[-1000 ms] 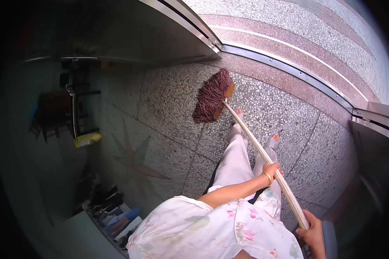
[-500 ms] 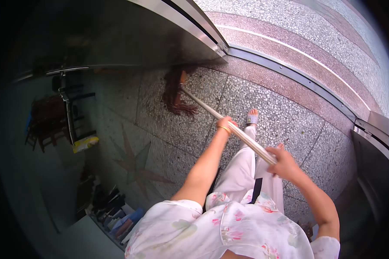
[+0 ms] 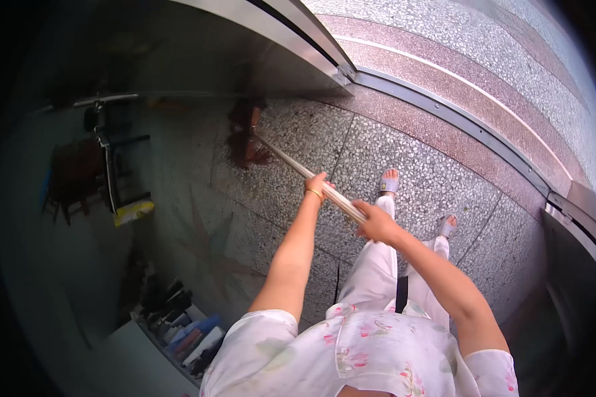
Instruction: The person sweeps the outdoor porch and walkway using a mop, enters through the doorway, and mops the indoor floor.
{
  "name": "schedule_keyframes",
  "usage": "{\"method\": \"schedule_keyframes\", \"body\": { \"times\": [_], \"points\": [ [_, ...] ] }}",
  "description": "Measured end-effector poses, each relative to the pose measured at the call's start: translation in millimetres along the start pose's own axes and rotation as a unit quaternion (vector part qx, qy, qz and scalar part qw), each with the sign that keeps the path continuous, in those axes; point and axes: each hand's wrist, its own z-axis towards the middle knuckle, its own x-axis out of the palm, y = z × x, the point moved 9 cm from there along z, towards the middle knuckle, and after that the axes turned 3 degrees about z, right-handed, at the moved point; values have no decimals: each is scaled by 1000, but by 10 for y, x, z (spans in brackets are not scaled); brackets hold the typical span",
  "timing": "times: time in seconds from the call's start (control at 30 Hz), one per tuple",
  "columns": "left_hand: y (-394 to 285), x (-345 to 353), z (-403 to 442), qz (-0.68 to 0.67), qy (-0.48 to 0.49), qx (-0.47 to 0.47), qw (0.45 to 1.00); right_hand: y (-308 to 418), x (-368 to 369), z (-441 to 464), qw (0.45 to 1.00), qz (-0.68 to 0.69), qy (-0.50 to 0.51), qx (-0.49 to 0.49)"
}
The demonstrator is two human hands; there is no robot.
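A long pale mop handle [image 3: 286, 158] slants from my hands to the upper left. My left hand [image 3: 318, 186], with a gold bracelet at the wrist, wraps round its middle. Nearer its lower end, my right hand [image 3: 376, 223] grips the same handle. The dark red mop head [image 3: 246, 135] rests on the speckled floor in shadow, close to the dark door panel, its strands partly lost in the dark.
A metal door track [image 3: 444, 109] crosses the floor ahead. The dark door panel [image 3: 198, 53] stands at upper left, another panel [image 3: 575, 231] at right. Dark wooden furniture [image 3: 73, 175] is far left; a table [image 3: 136, 354] with assorted items lies lower left.
The mop head has swept left across the floor into the shadow by the door panel. Both hands have moved left and forward with the handle, and my feet have shifted.
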Motion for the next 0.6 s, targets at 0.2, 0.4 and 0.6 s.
{"method": "schedule_keyframes", "body": {
  "times": [0.2,0.4,0.6],
  "points": [
    [1372,565,-687,-69,19,-96,993,-829,-585,-1950,997,30,-8,75],
    [3180,1774,-2154,-96,154,-165,969,-1736,-1333,-3925,985,23,-133,106],
    [3532,2189,-3226,-103,78,-188,974,-1617,-1604,-4893,954,30,-208,212]
  ]
}}
